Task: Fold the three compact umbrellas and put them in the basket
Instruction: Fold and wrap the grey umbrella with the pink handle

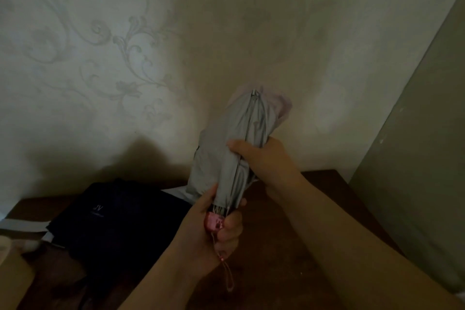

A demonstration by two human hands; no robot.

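Observation:
A collapsed grey umbrella (221,158) with a pink handle (214,223) and a pink wrist cord stands tilted above the dark wooden table (289,246), tip up to the right. My left hand (216,231) grips the handle at the bottom. My right hand (266,161) wraps around the gathered grey canopy at its middle, thumb across the fabric. A dark navy umbrella (118,219) with small white lettering lies spread on the table to the left. No basket shows in the head view.
A patterned wall rises right behind the table. A grey-green panel (422,158) leans at the right. A cardboard-coloured object (12,282) and a pale strip (22,225) sit at the lower left edge.

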